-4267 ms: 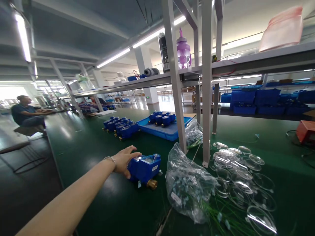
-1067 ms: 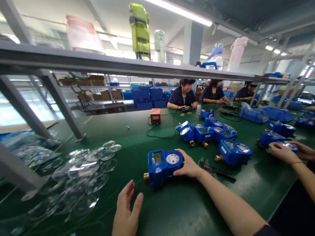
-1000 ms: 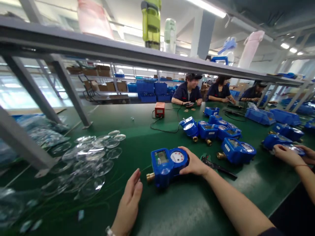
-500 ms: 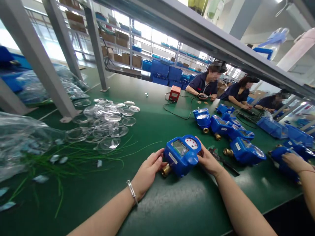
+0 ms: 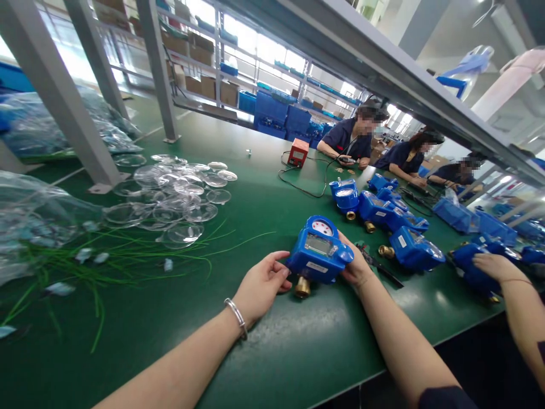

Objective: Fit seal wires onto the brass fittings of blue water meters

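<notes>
A blue water meter (image 5: 319, 258) with a small display, a round white dial and a brass threaded end sits just in front of me. My right hand (image 5: 357, 267) grips its right side, the fingers partly hidden behind the housing. At the opposite side, my left hand (image 5: 261, 287) has its fingers bent, with the fingertips against the meter's left edge. The brass end (image 5: 302, 287) points toward me. Right of my right hand lies a dark hand tool (image 5: 383, 270), partly covered by my hand and too unclear to name.
Clear round covers (image 5: 183, 236) lie heaped at left, near green wire strands (image 5: 140, 267) and plastic bags (image 5: 38, 210). Several other meters (image 5: 415, 248) stand at right, with a co-worker's hand (image 5: 496, 266) on one. A red box (image 5: 298, 153) with cable sits farther back; metal posts (image 5: 157, 74) rise at left.
The water meter has turned, so its brass end now points toward me instead of left. My left fingers have shifted along its left side; the view has moved slightly.
</notes>
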Action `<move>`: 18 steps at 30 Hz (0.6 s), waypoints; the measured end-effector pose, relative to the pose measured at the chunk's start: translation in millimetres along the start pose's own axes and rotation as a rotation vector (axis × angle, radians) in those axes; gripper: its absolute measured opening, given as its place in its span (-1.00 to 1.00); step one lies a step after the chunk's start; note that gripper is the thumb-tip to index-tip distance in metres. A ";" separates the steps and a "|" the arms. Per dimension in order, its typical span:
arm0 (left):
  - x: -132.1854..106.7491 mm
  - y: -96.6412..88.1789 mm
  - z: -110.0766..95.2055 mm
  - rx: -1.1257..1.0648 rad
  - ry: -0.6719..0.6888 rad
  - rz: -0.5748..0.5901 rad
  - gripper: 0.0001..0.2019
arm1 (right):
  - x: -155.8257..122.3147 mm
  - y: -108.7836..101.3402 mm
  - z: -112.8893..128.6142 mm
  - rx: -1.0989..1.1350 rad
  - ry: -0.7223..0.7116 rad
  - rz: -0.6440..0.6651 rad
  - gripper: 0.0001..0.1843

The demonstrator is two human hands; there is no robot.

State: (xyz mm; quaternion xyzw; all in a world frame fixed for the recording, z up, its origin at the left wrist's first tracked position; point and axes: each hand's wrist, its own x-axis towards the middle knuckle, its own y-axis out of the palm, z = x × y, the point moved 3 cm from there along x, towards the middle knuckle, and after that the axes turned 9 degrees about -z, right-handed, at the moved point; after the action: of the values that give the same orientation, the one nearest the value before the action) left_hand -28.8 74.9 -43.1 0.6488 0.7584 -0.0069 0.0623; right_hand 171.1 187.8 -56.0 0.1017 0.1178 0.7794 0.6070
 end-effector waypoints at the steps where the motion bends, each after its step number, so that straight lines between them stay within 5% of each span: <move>1: -0.1 -0.2 0.1 0.030 0.009 -0.008 -0.61 | 0.0 -0.3 1.8 0.010 0.001 -0.009 -0.32; 10: -33.3 -11.4 -20.4 0.571 0.245 -0.047 -0.70 | -38.6 16.8 13.3 0.129 0.045 -0.065 -0.35; 13: -45.9 -49.0 -38.4 0.822 0.362 -0.127 -0.74 | -58.3 15.8 10.8 0.143 0.029 -0.163 -0.35; 18: -44.9 -141.6 -61.9 1.114 0.495 -0.304 -0.70 | -85.8 31.0 12.6 -0.025 -0.174 -0.307 -0.13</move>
State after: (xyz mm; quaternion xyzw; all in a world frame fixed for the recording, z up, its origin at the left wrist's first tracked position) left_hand -166.8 14.0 13.0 0.4510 0.7169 -0.2591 -0.4642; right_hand 167.2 98.0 -35.8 0.1419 0.0691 0.6674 0.7278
